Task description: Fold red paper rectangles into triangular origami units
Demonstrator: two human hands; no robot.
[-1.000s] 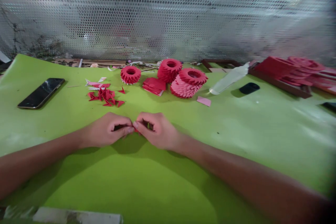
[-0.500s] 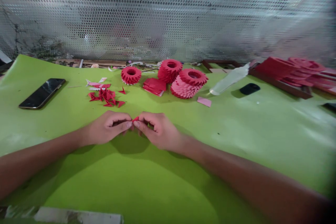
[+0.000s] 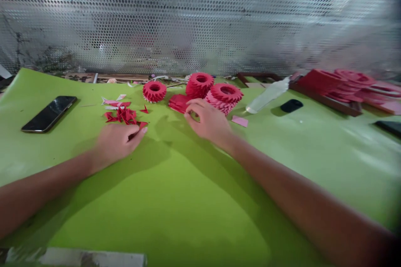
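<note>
My left hand [image 3: 116, 142] is curled beside the heap of folded red paper pieces [image 3: 124, 114], its thumb near a loose folded piece [image 3: 143, 124]. The thumb and index finger come together at the front; what is between them, if anything, is hidden. My right hand [image 3: 210, 122] reaches to the stack of red paper slips [image 3: 178, 103], its thumb and index finger bowed apart. The fingertips are at the stack's right edge, and I cannot tell whether they touch it. Just behind that hand is a pink ring stack with a red top [image 3: 226, 93].
Another red paper ring stack [image 3: 199, 84] and a smaller ring [image 3: 154, 91] stand at the back. On the left lies a phone [image 3: 49, 113]. To the right are a pink slip [image 3: 239, 121], a translucent tube [image 3: 266, 96], a dark oval object [image 3: 292, 105] and a tray of red paper [image 3: 328, 102].
My hands were together over the green surface, pinching a small red folded paper. They have parted: the left moved toward the folded pieces, the right forward to the red slips.
</note>
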